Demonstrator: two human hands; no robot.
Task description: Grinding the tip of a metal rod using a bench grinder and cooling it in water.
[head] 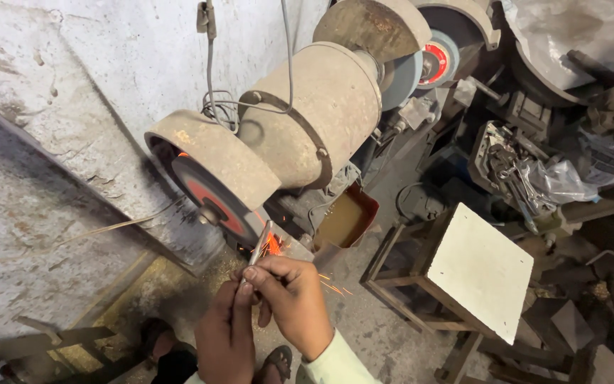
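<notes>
A dusty bench grinder stands in front of me, with a dark grinding wheel with a red centre at its near end. Both hands pinch a thin metal rod. My left hand grips its lower part from below. My right hand holds it just above, fingers wrapped round. The rod's tip touches the wheel's lower edge, and orange sparks fly off to the right.
A rusty tray of brownish liquid sits under the grinder. A wooden stool with a white top stands to the right. A second grinder wheel and cluttered tools lie behind. My sandalled feet are below.
</notes>
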